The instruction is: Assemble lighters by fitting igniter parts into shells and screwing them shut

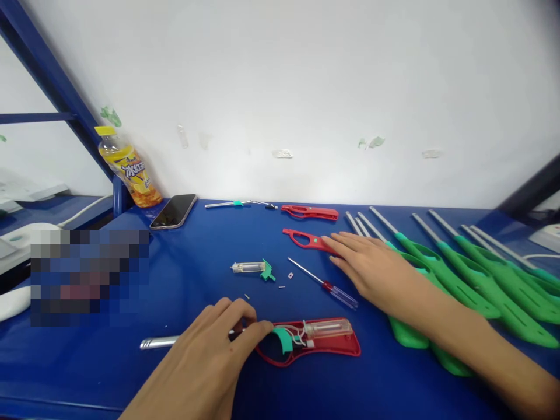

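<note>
My left hand (219, 341) rests on the blue table (210, 256), its fingers pinched on the neck of an opened red lighter (312, 344), where the metal tube (157, 342) joins the red shell. The shell shows a clear gas tank, white wires and a green trigger. My right hand (367, 262) lies flat with fingers stretched out, its fingertips on a red lighter shell half (301, 239). A small screwdriver (326, 284) with a clear handle lies just below that hand. A loose gas tank with a green part (254, 268) sits mid-table.
Several green long lighters (459, 274) lie in a row at the right, under my right forearm. Another red shell half (310, 212), a thin metal tube with a green piece (238, 204), a phone (174, 211) and a yellow drink bottle (126, 169) stand near the wall. Tiny parts (290, 275) lie loose.
</note>
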{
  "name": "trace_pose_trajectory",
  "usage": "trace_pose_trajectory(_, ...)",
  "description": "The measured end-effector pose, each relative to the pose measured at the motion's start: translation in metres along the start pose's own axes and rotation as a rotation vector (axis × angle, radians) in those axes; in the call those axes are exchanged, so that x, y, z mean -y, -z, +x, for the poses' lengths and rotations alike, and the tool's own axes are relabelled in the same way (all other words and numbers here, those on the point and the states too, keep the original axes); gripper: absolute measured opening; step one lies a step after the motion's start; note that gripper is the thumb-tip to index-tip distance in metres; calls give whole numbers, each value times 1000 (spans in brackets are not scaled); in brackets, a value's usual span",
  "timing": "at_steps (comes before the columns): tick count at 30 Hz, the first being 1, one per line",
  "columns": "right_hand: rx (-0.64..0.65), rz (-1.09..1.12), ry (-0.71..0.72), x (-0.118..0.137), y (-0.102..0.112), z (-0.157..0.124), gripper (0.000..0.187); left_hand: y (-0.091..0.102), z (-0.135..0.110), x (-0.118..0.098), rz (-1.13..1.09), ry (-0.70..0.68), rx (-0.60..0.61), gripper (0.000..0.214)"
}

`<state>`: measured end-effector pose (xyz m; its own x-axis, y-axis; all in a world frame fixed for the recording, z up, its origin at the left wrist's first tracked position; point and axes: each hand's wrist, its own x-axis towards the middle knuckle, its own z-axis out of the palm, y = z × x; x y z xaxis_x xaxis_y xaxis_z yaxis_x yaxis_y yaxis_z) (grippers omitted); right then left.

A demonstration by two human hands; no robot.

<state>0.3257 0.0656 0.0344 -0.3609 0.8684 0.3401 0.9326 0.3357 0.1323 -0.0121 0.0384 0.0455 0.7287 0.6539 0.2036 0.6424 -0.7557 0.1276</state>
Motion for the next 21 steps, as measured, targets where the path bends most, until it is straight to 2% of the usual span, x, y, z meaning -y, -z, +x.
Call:
trace_pose_trajectory(6,23,-51,3,6,2,1,49,4,3,-5,5,-1,-47,53)
trace_pose_trajectory(14,73,6,-11,14,16,-3,76,6,-2,0,0,62,-190,42)
trace_pose_trajectory(17,60,218,-15,13,20,-5,75,11,1,-2,-37,137,-276,40)
trace_pose_trajectory(21,119,628,-15,24,41,-7,59,16,6,-7,-111,251,-396,62)
